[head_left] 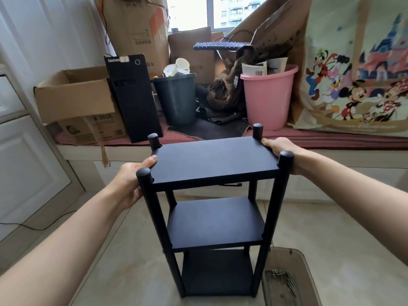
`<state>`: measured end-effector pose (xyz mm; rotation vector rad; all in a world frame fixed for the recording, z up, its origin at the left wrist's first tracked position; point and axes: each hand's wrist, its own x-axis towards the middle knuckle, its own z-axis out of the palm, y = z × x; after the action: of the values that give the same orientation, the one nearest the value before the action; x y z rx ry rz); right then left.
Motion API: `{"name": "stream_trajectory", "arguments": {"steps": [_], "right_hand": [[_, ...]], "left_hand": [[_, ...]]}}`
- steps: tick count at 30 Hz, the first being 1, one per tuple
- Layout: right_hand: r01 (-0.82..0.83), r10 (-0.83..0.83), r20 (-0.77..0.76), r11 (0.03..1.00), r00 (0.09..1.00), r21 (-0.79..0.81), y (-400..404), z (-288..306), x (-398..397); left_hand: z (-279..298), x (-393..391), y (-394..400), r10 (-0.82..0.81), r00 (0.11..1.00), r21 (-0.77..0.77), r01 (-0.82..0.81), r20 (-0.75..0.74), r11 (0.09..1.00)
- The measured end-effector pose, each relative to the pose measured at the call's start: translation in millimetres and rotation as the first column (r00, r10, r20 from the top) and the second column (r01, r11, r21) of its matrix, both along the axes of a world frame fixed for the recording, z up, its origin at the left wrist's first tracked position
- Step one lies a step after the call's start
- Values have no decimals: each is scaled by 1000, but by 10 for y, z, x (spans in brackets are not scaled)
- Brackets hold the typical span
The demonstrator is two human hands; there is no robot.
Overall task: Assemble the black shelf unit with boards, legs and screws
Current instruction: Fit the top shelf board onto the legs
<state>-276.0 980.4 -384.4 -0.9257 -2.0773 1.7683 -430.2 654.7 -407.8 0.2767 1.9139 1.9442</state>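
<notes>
Head view shows the black three-board shelf unit with four round legs (215, 208) standing upright on the pale tiled floor (123, 257), directly in front of the person and just before a low window ledge covered with a reddish cloth (331, 134). All three boards sit between the legs already, so I judge the assembly is nearly finished — perhaps only checking or moving remains.

The left hand (130, 182) grips the left short edge of the matte black top board (212, 162), thumb on top and the other fingers curled under it (they are hidden, so how they lie I cannot tell). The right hand (280, 151) holds the right short edge between the two right legs; its thumb lies flat on top, and the rest is hidden behind the near right leg.

The unit looks stiff and probably quite light, because the boards are thin and the legs slim. The matte surface should not slip much. Holding the top board at both short ends seems a good grip, though if some screws are loose the frame could wobble when lifted.

For moving room: the ledge edge is close behind the unit, with a black computer tower (134, 96), a dark grey bin (176, 100) and a pink plastic bucket (268, 98) on it. To the right, just beside the near right leg, stands a shallow cardboard tray (309, 261) holding loose silver screws (284, 278) — a leg could knock it. On the left the floor is open.
</notes>
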Motion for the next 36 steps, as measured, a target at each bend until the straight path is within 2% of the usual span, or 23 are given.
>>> {"name": "stream_trajectory", "arguments": {"steps": [4,7,11,18,23,26,33,36], "right_hand": [[35,-36,-51,999,998,-26,5,-31,-11],[7,-6,-10,998,1000,60,-78,-165,35],[-39,36,-33,994,999,-101,-145,-440,132],[20,-19,-22,999,1000,39,25,-134,-60],[18,-18,2,999,1000,46,1,-64,-40],[42,-42,-14,999,999,-2,0,-109,-9],[40,-40,-1,999,999,18,3,-168,-8],[58,-59,-20,998,998,-32,-15,-251,13]], "left_hand": [[-14,11,0,-4,1000,36,4,1,999],[-117,82,-3,-27,1000,-17,27,1,1000],[-276,122,-51,-12,999,-32,13,45,999],[-111,-36,16,61,997,31,-63,43,998],[-58,-19,-11,33,999,24,-34,38,999],[-44,36,-35,-5,999,35,3,54,999],[-35,165,-12,19,998,18,-20,65,1000],[-51,230,-8,46,995,44,-50,90,998]]}}
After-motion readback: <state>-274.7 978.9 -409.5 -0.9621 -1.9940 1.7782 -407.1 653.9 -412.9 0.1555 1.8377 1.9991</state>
